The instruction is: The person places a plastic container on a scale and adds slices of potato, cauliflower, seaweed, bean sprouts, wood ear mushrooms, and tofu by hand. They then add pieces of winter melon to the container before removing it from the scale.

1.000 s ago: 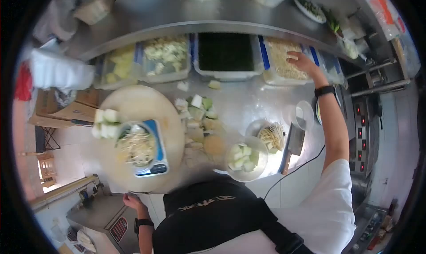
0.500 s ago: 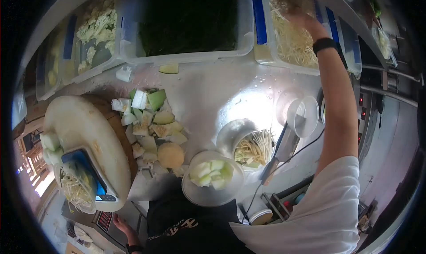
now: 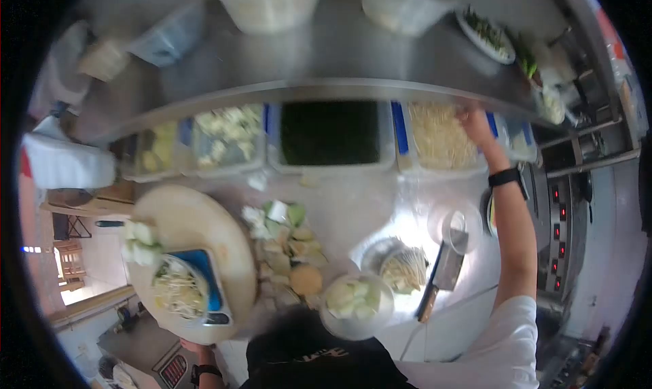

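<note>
At the back right, my right hand (image 3: 473,122) reaches into a clear bin of bean sprouts (image 3: 438,138), its fingers curled in on the sprouts under the shelf's shadow. My left hand (image 3: 197,350) is low beside the front edge of the round cutting board (image 3: 231,253), fingers loosely stretched and holding nothing. On that board a bowl of bean sprouts (image 3: 180,290) sits on a digital scale (image 3: 216,301). White-green cut pieces (image 3: 142,243) lie at the board's left side.
Peels and scraps (image 3: 288,243) lie mid-counter. Near me stand a bowl of pale chunks (image 3: 356,304) and a bowl of enoki-like mushrooms (image 3: 405,270). A cleaver (image 3: 445,270) lies to their right. A bin of dark greens (image 3: 331,134) and a steel shelf (image 3: 326,66) are behind.
The view has tilted up, bringing the shelf into sight. My right hand stays at the sprout bin, its fingers now clearer. My left hand has come closer to the board's edge.
</note>
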